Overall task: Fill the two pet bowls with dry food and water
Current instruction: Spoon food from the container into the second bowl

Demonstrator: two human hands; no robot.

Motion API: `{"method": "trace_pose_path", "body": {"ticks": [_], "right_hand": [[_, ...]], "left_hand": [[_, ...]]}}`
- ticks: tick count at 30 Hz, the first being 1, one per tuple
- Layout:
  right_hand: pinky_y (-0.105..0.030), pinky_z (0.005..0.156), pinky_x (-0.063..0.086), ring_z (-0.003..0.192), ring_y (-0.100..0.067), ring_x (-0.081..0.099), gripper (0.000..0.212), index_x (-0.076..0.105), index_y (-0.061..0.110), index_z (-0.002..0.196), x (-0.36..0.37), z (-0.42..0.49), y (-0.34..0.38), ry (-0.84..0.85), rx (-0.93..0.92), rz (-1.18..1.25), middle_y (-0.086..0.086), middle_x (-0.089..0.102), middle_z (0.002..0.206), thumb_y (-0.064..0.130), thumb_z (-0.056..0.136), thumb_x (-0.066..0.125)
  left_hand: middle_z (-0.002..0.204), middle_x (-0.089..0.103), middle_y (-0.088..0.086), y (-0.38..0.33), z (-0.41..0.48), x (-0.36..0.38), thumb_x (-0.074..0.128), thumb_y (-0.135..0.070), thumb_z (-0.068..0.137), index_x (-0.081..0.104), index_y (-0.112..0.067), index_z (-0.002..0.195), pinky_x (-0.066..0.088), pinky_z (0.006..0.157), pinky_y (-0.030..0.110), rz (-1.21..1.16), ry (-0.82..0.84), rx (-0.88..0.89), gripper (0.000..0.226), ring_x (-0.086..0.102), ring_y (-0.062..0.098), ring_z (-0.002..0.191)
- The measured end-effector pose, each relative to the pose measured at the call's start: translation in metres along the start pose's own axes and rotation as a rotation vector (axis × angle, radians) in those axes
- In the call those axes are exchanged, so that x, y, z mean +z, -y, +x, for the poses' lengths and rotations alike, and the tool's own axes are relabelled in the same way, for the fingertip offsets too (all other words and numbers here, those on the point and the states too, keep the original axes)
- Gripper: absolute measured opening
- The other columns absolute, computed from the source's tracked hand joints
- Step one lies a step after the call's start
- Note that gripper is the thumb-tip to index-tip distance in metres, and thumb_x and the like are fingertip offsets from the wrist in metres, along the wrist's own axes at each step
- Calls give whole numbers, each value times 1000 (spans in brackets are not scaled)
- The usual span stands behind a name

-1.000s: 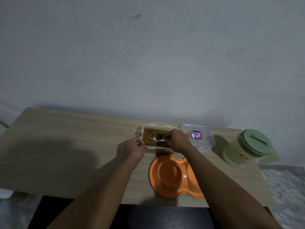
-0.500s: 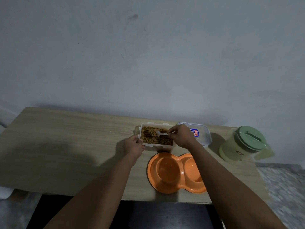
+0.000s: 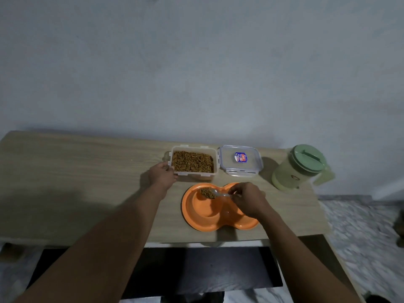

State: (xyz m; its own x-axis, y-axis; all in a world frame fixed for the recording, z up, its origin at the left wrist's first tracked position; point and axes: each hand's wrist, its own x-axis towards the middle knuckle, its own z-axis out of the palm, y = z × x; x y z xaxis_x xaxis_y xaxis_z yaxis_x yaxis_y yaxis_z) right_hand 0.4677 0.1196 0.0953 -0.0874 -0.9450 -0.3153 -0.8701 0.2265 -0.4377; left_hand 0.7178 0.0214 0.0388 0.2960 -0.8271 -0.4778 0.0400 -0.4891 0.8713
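Observation:
An orange double pet bowl point(image 3: 197, 221) lies near the table's front edge. My right hand point(image 3: 247, 199) pinches a clear plastic spoon point(image 3: 220, 194) heaped with brown dry food point(image 3: 208, 192) over the bowl's left well. Behind the bowl stands an open clear food container point(image 3: 192, 164) full of dry food. My left hand point(image 3: 162, 174) grips the container's left front corner. A light green water jug point(image 3: 299, 168) with a green lid stands at the table's right end.
The container's clear lid point(image 3: 240, 164) with a blue sticker lies flat to the right of the container. The wooden table point(image 3: 76, 178) backs onto a grey wall. A dark surface point(image 3: 196, 270) shows below the front edge, patterned floor at the right.
My right hand lifted the loaded spoon out of the food container and brought it toward me, over the orange bowl's left well. My left hand stayed on the container.

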Motion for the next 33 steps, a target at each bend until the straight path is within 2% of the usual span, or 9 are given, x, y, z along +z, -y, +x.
{"method": "trace_pose_path", "body": {"ticks": [3,7,10,13,17,19,23,28,33], "right_hand": [[-45,98,32,107,-16,61,28,70,34,107,15,-15,-9,-118,-56,-184,9,71,110,21,95,48],[-42,83,32,98,-22,59,27,69,32,109,24,-23,-15,-313,-187,-388,4,66,104,17,94,51],[-40,75,31,87,-24,59,25,70,28,102,23,-23,-15,-451,-250,-349,3,64,92,11,88,59],[-39,75,33,91,-21,60,25,70,25,103,16,-15,-2,-519,-237,-235,4,66,96,7,88,62],[-37,68,46,89,-25,63,33,68,21,115,11,14,29,-465,-186,-180,-1,63,106,3,91,55],[-36,60,43,85,-31,64,37,65,16,119,6,30,43,-391,-131,-190,-5,58,114,-1,89,51],[-37,61,40,86,-36,62,29,59,6,117,-3,50,60,-318,-55,-279,-11,52,120,0,90,53],[-39,66,53,85,-30,64,30,65,9,117,11,67,73,-292,-53,-256,-10,55,111,1,90,58],[-39,68,53,88,-32,65,27,71,10,106,23,76,83,-227,-8,-121,-11,59,102,1,89,52]], "left_hand": [[129,64,26,5,1,1,55,-1,101,48,-2,145,55,56,27,17,12,0,45,63,21,63],[126,66,26,5,0,-1,56,-2,100,49,-3,144,55,58,28,6,4,-5,45,64,21,63],[128,65,24,5,-1,-1,56,0,100,49,-3,144,56,56,26,-4,4,-12,45,64,21,62],[127,64,24,5,-3,0,56,1,100,48,-2,145,59,58,26,-13,16,-22,46,64,22,63],[128,65,24,3,-4,-1,56,1,100,49,-4,146,59,66,29,-8,19,-34,47,69,27,75],[129,65,24,2,-4,-3,57,1,99,50,-4,146,59,64,28,-3,19,-37,47,70,29,79],[127,66,23,0,-6,-3,58,2,99,51,-3,144,59,56,22,-16,19,-35,46,68,23,70],[130,65,21,1,-7,-5,58,1,99,49,-5,146,60,65,27,-12,27,-37,49,70,26,77],[129,66,19,-1,-9,-7,58,-1,99,49,-5,146,61,72,33,-1,23,-27,48,71,28,85]]}}
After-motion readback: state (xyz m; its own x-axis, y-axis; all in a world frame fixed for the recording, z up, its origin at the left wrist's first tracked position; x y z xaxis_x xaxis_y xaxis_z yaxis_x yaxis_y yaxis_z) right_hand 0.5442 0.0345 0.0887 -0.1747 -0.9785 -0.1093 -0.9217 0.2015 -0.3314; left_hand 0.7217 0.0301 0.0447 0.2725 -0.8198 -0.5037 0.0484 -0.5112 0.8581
